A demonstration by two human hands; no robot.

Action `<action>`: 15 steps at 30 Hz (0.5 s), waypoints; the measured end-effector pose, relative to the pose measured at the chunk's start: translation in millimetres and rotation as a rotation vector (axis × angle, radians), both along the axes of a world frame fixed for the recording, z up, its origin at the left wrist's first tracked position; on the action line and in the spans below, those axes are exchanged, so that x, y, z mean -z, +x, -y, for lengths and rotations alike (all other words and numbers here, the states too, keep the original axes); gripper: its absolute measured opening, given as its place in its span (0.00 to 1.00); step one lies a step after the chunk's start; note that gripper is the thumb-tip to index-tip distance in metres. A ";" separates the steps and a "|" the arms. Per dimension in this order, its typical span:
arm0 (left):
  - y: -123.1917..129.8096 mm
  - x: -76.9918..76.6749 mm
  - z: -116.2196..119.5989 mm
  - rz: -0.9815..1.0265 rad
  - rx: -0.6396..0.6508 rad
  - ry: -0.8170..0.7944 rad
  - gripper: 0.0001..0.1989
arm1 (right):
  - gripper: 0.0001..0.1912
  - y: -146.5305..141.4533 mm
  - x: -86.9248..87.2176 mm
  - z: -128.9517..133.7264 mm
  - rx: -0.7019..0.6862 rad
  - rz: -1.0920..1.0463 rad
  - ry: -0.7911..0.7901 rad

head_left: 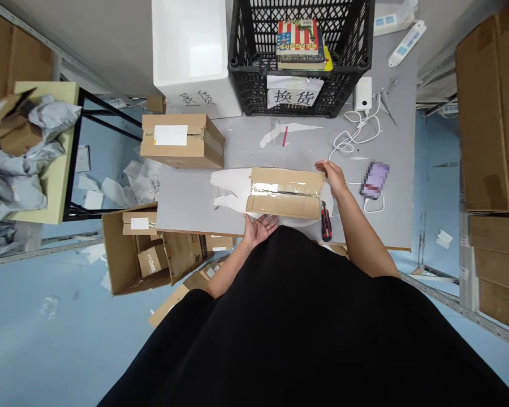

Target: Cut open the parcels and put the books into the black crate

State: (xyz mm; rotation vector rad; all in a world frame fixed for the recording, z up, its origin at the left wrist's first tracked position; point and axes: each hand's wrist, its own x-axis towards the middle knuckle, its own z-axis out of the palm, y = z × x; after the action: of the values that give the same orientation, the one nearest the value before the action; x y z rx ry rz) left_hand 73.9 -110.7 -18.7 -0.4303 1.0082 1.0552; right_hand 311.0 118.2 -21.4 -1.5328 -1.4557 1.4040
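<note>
In the head view, a taped box [285, 194] lies over a white sheet [229, 180] on the surface [184, 200]. The left hand [259, 229] is loose, palm up, by its near edge; the right hand [334, 177] is at its right end, grip unclear.

"换货" on crate [254, 93], "CEO" on book [301, 59]

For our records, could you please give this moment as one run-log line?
taped box: on white wrapping; left hand: open, palm up by box's near edge; right hand: open, by box's right end; cutter: right of box
</note>
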 end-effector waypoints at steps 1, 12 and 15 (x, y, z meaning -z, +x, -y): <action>1.2 -1.2 -2.0 0.037 0.011 -0.005 0.47 | 0.35 -7.4 -7.1 -8.4 -0.078 0.035 0.038; -3.3 -5.4 -50.9 -0.239 0.197 0.008 0.45 | 0.32 -14.4 -27.8 5.6 -0.634 0.510 -0.121; -10.4 -8.2 -62.3 -0.429 0.241 0.034 0.40 | 0.31 -13.0 -24.8 39.6 -0.577 0.432 -0.162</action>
State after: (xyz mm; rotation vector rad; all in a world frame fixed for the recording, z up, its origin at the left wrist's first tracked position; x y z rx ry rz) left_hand 63.4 -48.4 -10.5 -0.0469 1.3813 0.9624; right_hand 298.0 78.6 3.4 -1.6641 -2.2281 1.5979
